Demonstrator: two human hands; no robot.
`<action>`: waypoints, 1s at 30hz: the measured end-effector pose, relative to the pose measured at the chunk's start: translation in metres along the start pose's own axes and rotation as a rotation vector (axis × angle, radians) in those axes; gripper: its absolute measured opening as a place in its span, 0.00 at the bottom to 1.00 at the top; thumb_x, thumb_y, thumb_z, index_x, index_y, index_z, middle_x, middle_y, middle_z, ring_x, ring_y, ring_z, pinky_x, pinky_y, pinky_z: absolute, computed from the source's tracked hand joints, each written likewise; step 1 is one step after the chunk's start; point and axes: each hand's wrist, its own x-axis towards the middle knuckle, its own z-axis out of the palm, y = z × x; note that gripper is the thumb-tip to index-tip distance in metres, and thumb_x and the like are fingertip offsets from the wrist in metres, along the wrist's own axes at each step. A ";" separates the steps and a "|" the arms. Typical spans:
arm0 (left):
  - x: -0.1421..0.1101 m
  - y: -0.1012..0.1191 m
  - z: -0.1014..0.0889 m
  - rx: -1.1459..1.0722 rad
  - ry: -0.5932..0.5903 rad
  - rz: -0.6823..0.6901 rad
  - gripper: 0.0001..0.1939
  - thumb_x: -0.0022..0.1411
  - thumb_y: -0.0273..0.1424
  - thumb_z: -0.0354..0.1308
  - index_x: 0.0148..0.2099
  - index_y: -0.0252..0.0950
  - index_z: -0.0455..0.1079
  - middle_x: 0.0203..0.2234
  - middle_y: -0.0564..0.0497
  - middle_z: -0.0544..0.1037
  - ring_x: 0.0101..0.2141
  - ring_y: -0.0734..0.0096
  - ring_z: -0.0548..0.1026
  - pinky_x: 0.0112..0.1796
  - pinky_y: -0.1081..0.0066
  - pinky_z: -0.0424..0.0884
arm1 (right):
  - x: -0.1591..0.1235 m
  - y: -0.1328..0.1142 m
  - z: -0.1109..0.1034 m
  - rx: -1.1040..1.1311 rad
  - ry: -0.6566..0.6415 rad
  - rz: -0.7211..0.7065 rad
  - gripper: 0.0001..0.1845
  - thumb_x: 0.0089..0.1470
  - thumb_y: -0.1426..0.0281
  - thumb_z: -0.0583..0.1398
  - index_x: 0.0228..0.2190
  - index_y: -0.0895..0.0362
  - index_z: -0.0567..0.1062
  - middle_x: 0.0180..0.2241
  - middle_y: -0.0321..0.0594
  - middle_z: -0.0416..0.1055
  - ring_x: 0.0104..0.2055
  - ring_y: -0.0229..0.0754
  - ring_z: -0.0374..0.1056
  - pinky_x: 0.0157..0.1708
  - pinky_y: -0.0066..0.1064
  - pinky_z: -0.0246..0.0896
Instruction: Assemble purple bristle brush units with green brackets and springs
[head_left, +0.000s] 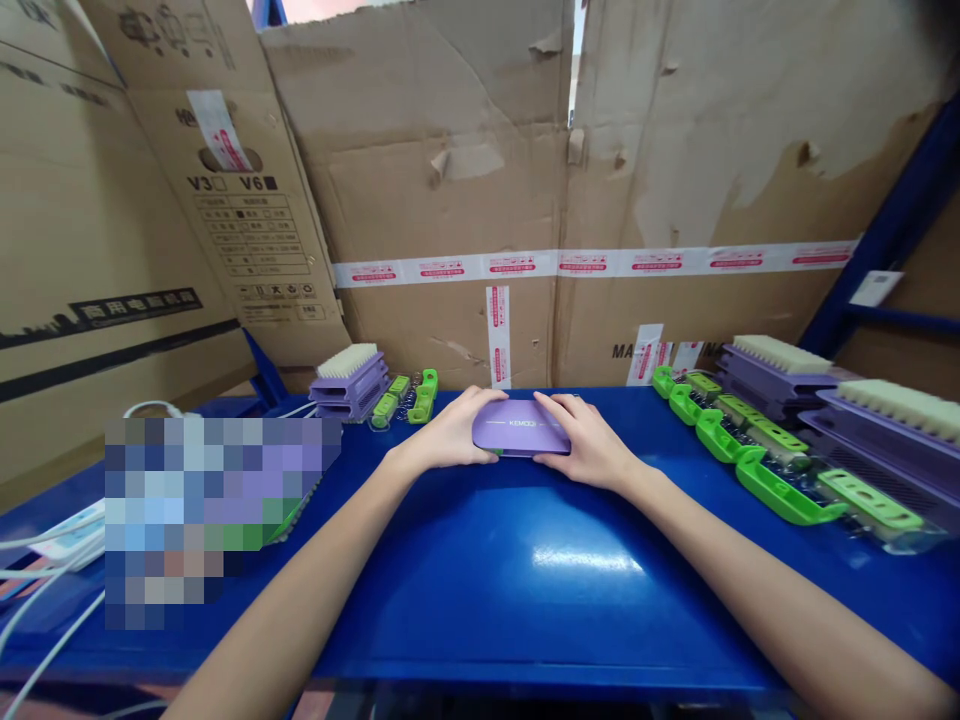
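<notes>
A flat purple case (520,427) with white lettering on its lid lies on the blue table (525,560), a thin green edge showing under it. My left hand (450,432) grips its left end with fingers curled over the top. My right hand (589,440) presses on its right end, fingers bent over the lid, a ring on one finger.
Purple brush-topped units (351,378) and green parts in clear bags (409,398) sit at the back left. More green bagged parts (780,470) and stacked purple units (780,375) line the right side. Cardboard boxes (450,190) wall off the back. White cables (45,590) lie at left.
</notes>
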 end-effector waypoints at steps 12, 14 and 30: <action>0.003 0.002 0.000 0.287 0.023 0.007 0.40 0.37 0.39 0.70 0.54 0.39 0.62 0.47 0.46 0.71 0.43 0.54 0.68 0.45 0.57 0.64 | -0.002 0.000 0.002 0.035 0.043 -0.015 0.49 0.45 0.63 0.65 0.63 0.52 0.48 0.53 0.54 0.59 0.54 0.58 0.59 0.51 0.54 0.58; 0.003 0.005 0.000 0.274 0.036 0.012 0.40 0.37 0.39 0.70 0.53 0.40 0.63 0.46 0.46 0.71 0.44 0.54 0.68 0.45 0.57 0.64 | -0.004 0.001 0.002 0.072 0.046 -0.007 0.50 0.45 0.64 0.65 0.63 0.51 0.46 0.54 0.53 0.59 0.55 0.58 0.58 0.52 0.54 0.57; 0.005 0.016 0.002 0.049 0.168 -0.064 0.43 0.35 0.39 0.72 0.55 0.39 0.61 0.45 0.47 0.69 0.46 0.55 0.65 0.48 0.55 0.64 | -0.006 0.012 0.007 0.136 0.052 0.010 0.49 0.48 0.63 0.63 0.63 0.50 0.43 0.56 0.51 0.56 0.58 0.55 0.56 0.54 0.51 0.56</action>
